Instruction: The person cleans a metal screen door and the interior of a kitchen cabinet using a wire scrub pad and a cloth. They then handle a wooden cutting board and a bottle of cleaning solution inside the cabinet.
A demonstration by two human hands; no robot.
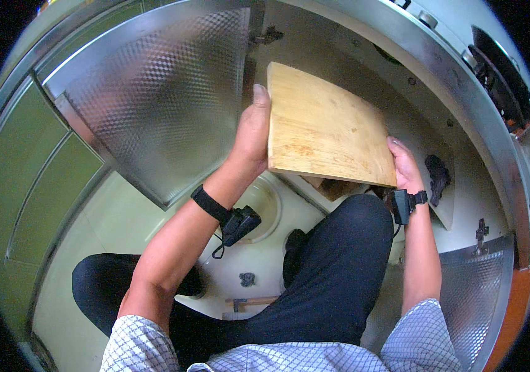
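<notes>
A rectangular light wooden board (330, 125) is held up in front of the open cabinet. My left hand (252, 128) grips its left edge, thumb along the side and the other fingers hidden behind. At the lower right corner, my right hand (403, 160) holds the board's right edge, its fingers mostly out of sight behind the wood. The board's face has small brown stains. Below the board, part of a brown thing (337, 187) shows, too covered to identify.
Textured metal cabinet doors stand open at left (167, 102) and right (441, 288). A dark crumpled cloth (438, 179) lies inside the cabinet (413, 107). On the floor are a round pale basin (269, 209), a grey scouring pad (247, 279) and a wooden-handled tool (255, 301).
</notes>
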